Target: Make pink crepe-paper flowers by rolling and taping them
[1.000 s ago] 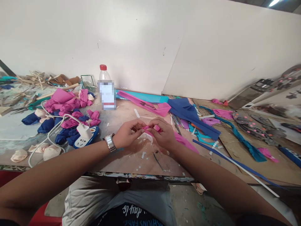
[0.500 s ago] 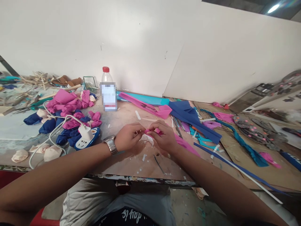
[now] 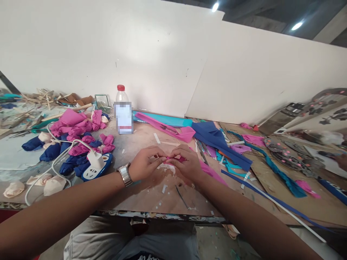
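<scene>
Ceiling lamps (image 3: 297, 26) glare above a softly shining panel (image 3: 130, 54).

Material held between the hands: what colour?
Bright pink. The material shows best in the head view, though fingers partly cover it.

Two hands (image 3: 146, 163) (image 3: 189, 164), one held pink strip (image 3: 168, 160), one wristwatch (image 3: 125, 174), one bottle (image 3: 121, 95), two lit lamps (image 3: 215, 7) (image 3: 297, 26)

The left wrist (image 3: 135, 174) wears a silver-coloured watch (image 3: 125, 175) with a segmented metal band, left of centre, while creased grey trousers (image 3: 93, 238) and a black top (image 3: 132, 257) with white lettering (image 3: 148, 257) show at bottom centre.
</scene>
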Tool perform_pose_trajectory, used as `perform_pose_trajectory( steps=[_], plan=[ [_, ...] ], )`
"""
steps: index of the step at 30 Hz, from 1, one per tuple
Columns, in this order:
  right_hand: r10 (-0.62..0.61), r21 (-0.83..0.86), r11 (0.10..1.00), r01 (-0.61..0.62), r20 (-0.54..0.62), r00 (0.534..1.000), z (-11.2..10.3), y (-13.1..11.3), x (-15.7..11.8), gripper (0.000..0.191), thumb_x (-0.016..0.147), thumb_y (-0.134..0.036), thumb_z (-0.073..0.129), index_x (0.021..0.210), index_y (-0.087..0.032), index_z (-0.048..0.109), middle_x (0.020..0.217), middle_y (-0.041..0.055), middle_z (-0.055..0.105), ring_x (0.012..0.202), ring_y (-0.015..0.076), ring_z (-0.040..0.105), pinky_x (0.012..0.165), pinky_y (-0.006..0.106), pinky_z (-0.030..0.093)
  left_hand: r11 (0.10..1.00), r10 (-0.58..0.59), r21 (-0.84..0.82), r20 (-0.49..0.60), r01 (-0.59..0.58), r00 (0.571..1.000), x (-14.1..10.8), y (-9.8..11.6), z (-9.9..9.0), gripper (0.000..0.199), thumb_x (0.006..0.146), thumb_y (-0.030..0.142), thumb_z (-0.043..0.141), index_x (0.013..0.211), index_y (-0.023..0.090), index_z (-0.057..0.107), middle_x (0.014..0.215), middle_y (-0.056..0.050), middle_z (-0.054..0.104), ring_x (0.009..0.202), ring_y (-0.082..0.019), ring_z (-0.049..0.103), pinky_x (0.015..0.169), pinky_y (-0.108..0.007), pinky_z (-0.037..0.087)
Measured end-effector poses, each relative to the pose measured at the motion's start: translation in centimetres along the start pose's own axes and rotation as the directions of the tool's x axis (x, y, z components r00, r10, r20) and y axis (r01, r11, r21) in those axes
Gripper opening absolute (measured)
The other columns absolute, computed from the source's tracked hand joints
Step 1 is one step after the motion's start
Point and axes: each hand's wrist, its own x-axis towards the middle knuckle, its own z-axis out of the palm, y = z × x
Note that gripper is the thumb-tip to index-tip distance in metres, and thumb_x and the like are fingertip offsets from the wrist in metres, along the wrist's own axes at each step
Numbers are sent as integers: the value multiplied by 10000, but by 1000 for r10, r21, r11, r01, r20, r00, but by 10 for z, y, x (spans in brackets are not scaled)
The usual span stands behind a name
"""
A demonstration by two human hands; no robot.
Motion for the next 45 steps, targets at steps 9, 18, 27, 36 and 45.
perform_pose_trajectory(
  steps=[9,18,27,36,45],
  plan=[
    [-33,-7,999,33,15,999,-2,0,-1,259,857,-487,789,816,-237,735,767,26,710,748,179,650,748,344,519,996,-78,-45,51,80,996,0,-4,2,222,985,365,611,976,182,738,927,-43,746,839,-155,652,782,-277,494],
    [-87,-12,996,87,12,996,-2,-2,0,54,916,-284,745,940,-237,733,864,39,747,833,188,679,790,354,533,994,-85,-63,5,85,996,3,0,-1,260,1004,385,568,961,167,703,901,-52,726,829,-164,648,779,-291,507],
    [-3,-16,1000,4,13,1000,-2,-1,-1,92,912,-321,755,892,-237,722,849,34,738,827,186,671,796,355,525,999,15,42,-33,-14,999,1,-1,-3,237,999,358,591,1004,188,757,973,-73,777,882,-177,692,816,-303,534],
    [-5,13,1000,5,-12,1000,0,-1,1,152,902,-365,764,835,-244,700,832,37,723,837,205,658,789,381,534,999,-10,38,-77,12,997,0,-1,0,231,962,391,655,999,206,789,976,-78,795,892,-192,707,801,-314,552],
    [-12,-3,1000,12,46,999,0,1,1,47,913,-290,749,915,-244,738,871,35,735,873,201,644,832,378,513,994,-34,102,-89,43,995,1,-2,-1,222,976,354,626,966,196,782,960,-67,791,882,-188,695,795,-314,537]
  ],
)
